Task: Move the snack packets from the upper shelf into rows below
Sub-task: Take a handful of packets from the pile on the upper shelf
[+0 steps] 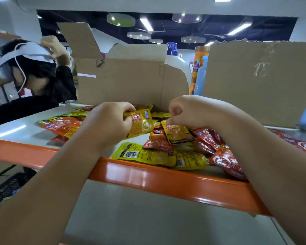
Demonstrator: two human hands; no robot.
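Beyond the left edge of the upper shelf (21,131), another person (42,80) in dark clothing, bent forward, one hand raised to a white head strap. On the left part of the grey surface, lying flat and overlapping, a few orange packets (64,126). Just right of them, reaching in over the orange front edge, the left hand (109,122), fingers and thumb curled and pinching the top edge of a yellow packet (142,124), held tilted above the heap. Behind, towards the back edge, an open cardboard box (127,82) with its flaps up. At the middle of the front edge, two face-down packets (143,153), yellow, barcodes showing, touching the orange lip. Right of centre, the right hand (189,112), curled almost into a fist, fingertips nipping the top of the KONCHEW packet (178,134), also yellow, its lower end resting on the heap. Further right, a pile of red packets (223,156) spreading to the front edge. At the back, between the boxes, several bottles (200,73); at the right rear, a second cardboard box (258,80). Below the orange lip, the lower shelf (148,218), grey.
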